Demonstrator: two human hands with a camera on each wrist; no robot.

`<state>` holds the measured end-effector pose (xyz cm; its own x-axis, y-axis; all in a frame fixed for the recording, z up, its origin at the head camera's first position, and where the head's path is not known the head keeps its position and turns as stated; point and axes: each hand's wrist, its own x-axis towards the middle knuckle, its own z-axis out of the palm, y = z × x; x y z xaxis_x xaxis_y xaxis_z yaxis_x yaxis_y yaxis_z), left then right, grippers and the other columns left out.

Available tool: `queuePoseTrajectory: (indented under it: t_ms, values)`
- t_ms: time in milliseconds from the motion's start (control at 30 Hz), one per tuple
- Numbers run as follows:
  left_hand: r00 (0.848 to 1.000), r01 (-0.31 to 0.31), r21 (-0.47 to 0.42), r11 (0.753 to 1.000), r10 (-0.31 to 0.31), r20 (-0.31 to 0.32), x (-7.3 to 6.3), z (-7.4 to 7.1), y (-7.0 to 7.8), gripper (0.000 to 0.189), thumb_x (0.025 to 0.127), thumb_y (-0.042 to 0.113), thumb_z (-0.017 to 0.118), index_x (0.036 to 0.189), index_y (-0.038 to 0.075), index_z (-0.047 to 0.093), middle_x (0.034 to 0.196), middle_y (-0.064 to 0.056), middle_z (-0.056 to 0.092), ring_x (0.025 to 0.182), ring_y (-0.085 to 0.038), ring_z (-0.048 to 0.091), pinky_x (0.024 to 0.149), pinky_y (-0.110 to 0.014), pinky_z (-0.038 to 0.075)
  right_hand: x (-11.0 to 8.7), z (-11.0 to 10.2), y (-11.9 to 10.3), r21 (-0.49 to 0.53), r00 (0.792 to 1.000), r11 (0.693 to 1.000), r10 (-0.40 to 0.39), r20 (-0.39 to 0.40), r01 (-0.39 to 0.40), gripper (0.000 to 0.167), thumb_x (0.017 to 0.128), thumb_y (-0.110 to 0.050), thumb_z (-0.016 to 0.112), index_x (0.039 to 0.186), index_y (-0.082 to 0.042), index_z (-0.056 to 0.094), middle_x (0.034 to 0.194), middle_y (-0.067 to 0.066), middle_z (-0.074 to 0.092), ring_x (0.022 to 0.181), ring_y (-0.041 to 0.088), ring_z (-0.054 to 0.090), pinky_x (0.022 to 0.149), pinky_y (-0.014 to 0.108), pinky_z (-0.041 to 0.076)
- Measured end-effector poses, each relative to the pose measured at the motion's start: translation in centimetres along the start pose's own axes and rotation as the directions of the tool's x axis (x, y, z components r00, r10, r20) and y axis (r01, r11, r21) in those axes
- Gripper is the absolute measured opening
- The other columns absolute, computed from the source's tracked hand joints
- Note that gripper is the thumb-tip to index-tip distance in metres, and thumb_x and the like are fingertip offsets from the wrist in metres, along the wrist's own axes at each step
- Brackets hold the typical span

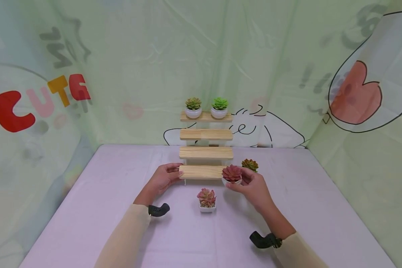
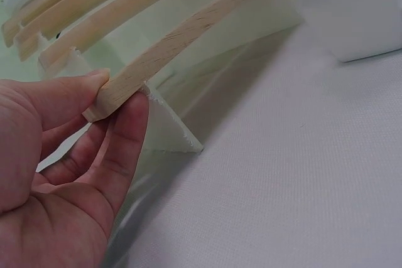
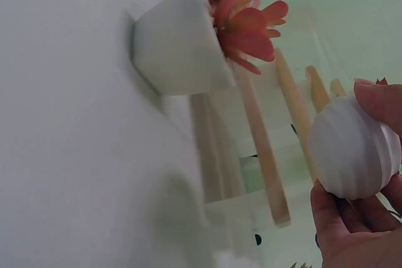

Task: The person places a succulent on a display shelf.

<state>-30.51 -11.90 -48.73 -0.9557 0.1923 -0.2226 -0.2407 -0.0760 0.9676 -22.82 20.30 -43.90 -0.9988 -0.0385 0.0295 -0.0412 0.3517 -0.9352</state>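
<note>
My left hand [image 1: 165,178] pinches the left end of the lowest wooden shelf [image 1: 201,172] of a tiered display stand; in the left wrist view the thumb lies on top and fingers sit beneath. With my right hand [image 1: 256,188] I hold a dark red potted succulent [image 1: 232,173] by its round, ribbed white pot [image 3: 348,149], close to that shelf's right end. In front of the stand, a pink succulent [image 1: 206,198] in a square white pot stands on the table. Behind my right hand shows a brownish-green succulent [image 1: 249,164], its lower part hidden.
On the top shelf [image 1: 206,117] stand a brownish-green succulent [image 1: 193,107] and a bright green succulent [image 1: 219,107] in round white pots. Two middle shelves carry nothing. A pale cloth covers the table [image 1: 120,167], with a printed curtain [image 1: 147,74] behind.
</note>
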Motion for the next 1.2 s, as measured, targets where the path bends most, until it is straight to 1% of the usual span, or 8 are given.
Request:
queuePoseTrajectory:
  t_ms: [233,467,567,700,800,900,1000,1200]
  values:
    - [1.0,-0.009,0.005,1.0,0.009,-0.011,-0.1,0.2,0.2,0.048,0.094,-0.006,0.068,0.14,-0.001,0.058,0.125,-0.019,0.064,0.102,-0.02,0.068,0.092,-0.037,0.062,1.5,0.7,-1.7,0.055,1.0,0.998,-0.009,0.003,0.009,0.07,0.079,-0.026,0.09,0.14,-0.01,0.06,0.147,0.009,0.059,0.139,0.024,0.054,0.112,0.033,0.046]
    - [1.0,-0.011,0.02,1.0,0.011,-0.009,-0.2,0.3,0.2,0.047,0.094,-0.004,0.068,0.14,-0.001,0.058,0.126,-0.019,0.064,0.103,-0.02,0.068,0.094,-0.037,0.061,2.7,1.5,-3.3,0.061,1.0,0.998,-0.021,0.001,0.021,0.068,0.081,-0.025,0.089,0.141,-0.011,0.06,0.146,0.009,0.059,0.137,0.023,0.055,0.113,0.035,0.046]
    - [1.0,-0.012,0.02,1.0,0.012,-0.008,-0.2,0.2,0.1,0.047,0.094,-0.003,0.068,0.14,0.0,0.059,0.126,-0.019,0.064,0.103,-0.02,0.068,0.094,-0.036,0.062,3.3,1.8,-3.9,0.064,1.0,0.998,-0.03,0.001,0.03,0.07,0.08,-0.026,0.09,0.141,-0.011,0.06,0.144,0.01,0.061,0.134,0.023,0.056,0.111,0.032,0.05]
    - [1.0,-0.01,0.021,1.0,0.01,-0.011,-0.1,0.2,0.1,0.047,0.094,-0.002,0.069,0.14,0.0,0.059,0.124,-0.017,0.064,0.103,-0.02,0.068,0.092,-0.035,0.062,4.1,2.3,-4.7,0.075,0.999,0.997,-0.037,0.002,0.037,0.071,0.079,-0.027,0.09,0.141,-0.013,0.06,0.14,0.009,0.063,0.128,0.023,0.059,0.105,0.027,0.054]
    - [1.0,-0.007,0.018,1.0,0.007,-0.011,-0.1,0.2,0.1,0.046,0.094,-0.002,0.069,0.14,0.0,0.059,0.122,-0.016,0.064,0.102,-0.019,0.068,0.092,-0.035,0.062,4.7,2.7,-5.3,0.093,0.999,0.995,-0.041,0.008,0.04,0.07,0.08,-0.026,0.09,0.141,-0.011,0.06,0.139,0.01,0.063,0.127,0.024,0.06,0.106,0.03,0.054]
    - [1.0,-0.007,0.015,1.0,0.007,-0.011,-0.2,0.2,0.2,0.046,0.095,-0.003,0.068,0.139,-0.001,0.059,0.121,-0.016,0.064,0.101,-0.019,0.068,0.092,-0.035,0.062,5.4,3.2,-5.9,0.107,0.999,0.993,-0.05,0.011,0.049,0.069,0.08,-0.025,0.09,0.141,-0.011,0.06,0.139,0.01,0.063,0.129,0.024,0.059,0.11,0.037,0.052]
    - [1.0,-0.003,0.014,1.0,0.003,-0.014,-0.2,0.3,0.3,0.046,0.095,-0.003,0.068,0.139,-0.001,0.059,0.121,-0.015,0.064,0.101,-0.019,0.068,0.092,-0.035,0.062,6.1,3.6,-6.6,0.105,0.998,0.993,-0.059,0.01,0.058,0.069,0.08,-0.028,0.09,0.141,-0.013,0.061,0.139,0.009,0.063,0.13,0.023,0.058,0.113,0.041,0.05]
    - [1.0,-0.005,0.01,1.0,0.005,-0.01,-0.2,0.2,0.2,0.047,0.095,-0.002,0.068,0.14,-0.001,0.058,0.125,-0.018,0.065,0.101,-0.019,0.069,0.094,-0.037,0.061,7.5,4.3,-7.7,0.131,0.998,0.99,-0.054,0.01,0.053,0.069,0.079,-0.028,0.09,0.14,-0.012,0.062,0.137,0.008,0.065,0.127,0.022,0.059,0.111,0.04,0.052]
